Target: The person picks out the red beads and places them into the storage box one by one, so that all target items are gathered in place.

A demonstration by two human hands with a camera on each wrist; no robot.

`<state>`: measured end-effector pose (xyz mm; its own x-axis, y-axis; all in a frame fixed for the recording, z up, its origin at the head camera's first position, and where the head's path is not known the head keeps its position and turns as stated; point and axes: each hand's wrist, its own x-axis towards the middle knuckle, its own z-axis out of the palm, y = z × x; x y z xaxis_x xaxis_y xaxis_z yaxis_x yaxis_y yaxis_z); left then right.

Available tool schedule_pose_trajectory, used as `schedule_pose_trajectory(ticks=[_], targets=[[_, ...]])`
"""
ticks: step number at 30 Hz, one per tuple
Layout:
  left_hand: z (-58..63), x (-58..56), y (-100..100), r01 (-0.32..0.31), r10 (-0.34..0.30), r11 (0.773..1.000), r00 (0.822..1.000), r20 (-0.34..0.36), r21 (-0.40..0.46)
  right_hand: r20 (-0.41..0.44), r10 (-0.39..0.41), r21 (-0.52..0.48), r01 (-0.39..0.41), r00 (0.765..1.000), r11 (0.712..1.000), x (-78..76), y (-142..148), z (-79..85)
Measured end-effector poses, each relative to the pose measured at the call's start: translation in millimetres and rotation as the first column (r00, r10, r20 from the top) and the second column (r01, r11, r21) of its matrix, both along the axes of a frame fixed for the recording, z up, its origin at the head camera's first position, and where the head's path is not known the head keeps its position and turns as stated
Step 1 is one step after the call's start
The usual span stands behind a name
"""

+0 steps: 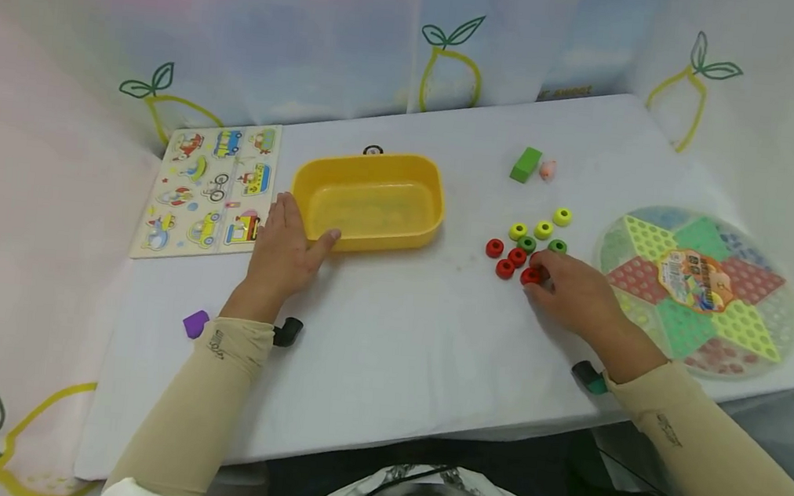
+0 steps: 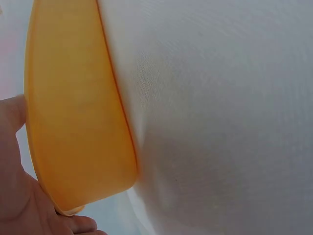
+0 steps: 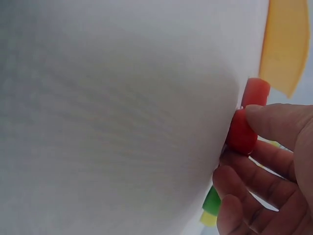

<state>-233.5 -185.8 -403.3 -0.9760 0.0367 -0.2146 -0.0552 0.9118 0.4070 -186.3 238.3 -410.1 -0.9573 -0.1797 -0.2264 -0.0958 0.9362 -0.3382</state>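
A yellow plastic basin point(image 1: 383, 241) stands left of centre on the white table. My left hand point(image 1: 284, 258) rests at its near left corner, fingers straight along the side and thumb at the front rim; the left wrist view shows the basin's wall point(image 2: 80, 107) beside that thumb. On the right, my right hand point(image 1: 577, 295) pinches a red bead point(image 1: 530, 276) between thumb and fingers. The right wrist view shows this bead point(image 3: 241, 133) low at the tabletop, with another red bead point(image 3: 256, 92) behind it. Several red, green and yellow beads point(image 1: 543, 229) lie around these fingers.
A picture puzzle board point(image 1: 184, 174) lies at the left, and a round star-patterned game board point(image 1: 698, 294) at the right. At the back are a green block point(image 1: 525, 165) and a small pink figure point(image 1: 548, 170). A purple block point(image 1: 195, 324) lies near my left wrist.
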Motion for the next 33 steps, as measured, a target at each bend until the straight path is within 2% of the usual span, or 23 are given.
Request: schedule_pose_trajectory(ticks=[5, 12, 18, 22, 24, 26, 30, 33], targets=[[1.2, 1.6, -2.5, -0.005, 0.004, 1.000, 1.000, 0.003, 0.022, -0.001, -0.011, -0.014, 0.011, 1.000, 1.000, -1.3, -3.3, 2.6], [2.8, 3.2, -4.3, 0.006, -0.006, 1.000, 1.000, -0.013, 0.013, 0.040, -0.050, -0.097, 0.053, 0.998, 0.994, -2.4, -1.5, 2.3], [-1.0, 0.3, -1.6, 0.008, -0.008, 1.000, 1.000, -0.002, 0.015, 0.096, -0.116, -0.194, 0.133, 0.989, 0.972, 1.3, 5.8, 5.3], [-1.3, 2.0, -4.6, -0.006, 0.006, 1.000, 1.000, -0.003, 0.025, 0.102, -0.115, -0.259, 0.138, 0.988, 0.956, -2.0, 1.4, 15.1], [-1.7, 2.0, -5.0, -0.007, 0.007, 1.000, 1.000, -0.006, 0.026, 0.127, -0.125, -0.318, 0.159, 0.984, 0.935, -4.6, -2.3, 20.9], [-1.9, 1.8, -5.1, -0.007, 0.007, 1.000, 1.000, -0.006, 0.028, 0.163, -0.134, -0.394, 0.189, 0.977, 0.900, -7.7, -6.8, 26.2], [-2.1, 1.0, -3.9, -0.001, 0.001, 1.000, 1.000, -0.006, 0.028, 0.247, -0.135, -0.545, 0.253, 0.960, 0.800, -16.2, -19.7, 34.6], [-2.0, 0.6, -2.8, 0.006, -0.006, 1.000, 1.000, -0.006, 0.028, 0.299, -0.143, -0.607, 0.304, 0.943, 0.734, -25.9, -34.0, 39.6]])
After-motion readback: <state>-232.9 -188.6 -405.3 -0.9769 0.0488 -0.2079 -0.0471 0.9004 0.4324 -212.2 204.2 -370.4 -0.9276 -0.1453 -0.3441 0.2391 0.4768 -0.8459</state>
